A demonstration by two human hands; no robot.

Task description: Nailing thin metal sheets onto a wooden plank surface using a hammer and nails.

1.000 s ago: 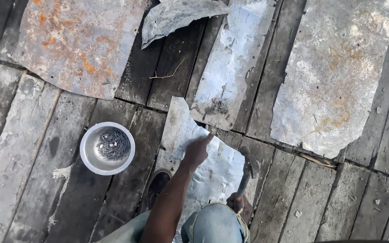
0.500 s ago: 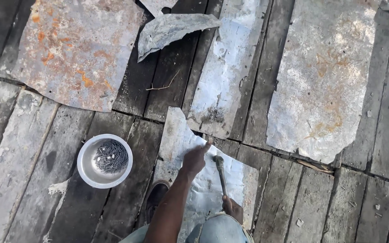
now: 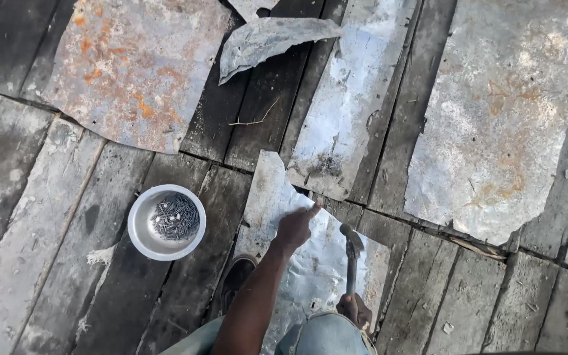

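Observation:
My left hand (image 3: pixel 295 227) rests on a crumpled silvery metal sheet (image 3: pixel 272 194) that lies on the dark wooden planks. Its fingertips are pinched at the sheet's upper edge; whether they hold a nail I cannot tell. My right hand (image 3: pixel 355 309), low in the view by my knee, grips the handle of a hammer (image 3: pixel 351 253). The hammer's head is up over the sheet, just right of my left hand.
A round metal bowl (image 3: pixel 146 236) with several nails stands left of the sheet. Other metal sheets lie on the planks: a rusty one (image 3: pixel 133 66) top left, a torn piece (image 3: pixel 271 39), a long strip (image 3: pixel 350 98), a large one (image 3: pixel 501 112). My shoe (image 3: pixel 238 276) is below.
The hammer has come up from low beside my knee, and its head now stands close to my left hand. My left hand has stayed at the sheet's edge.

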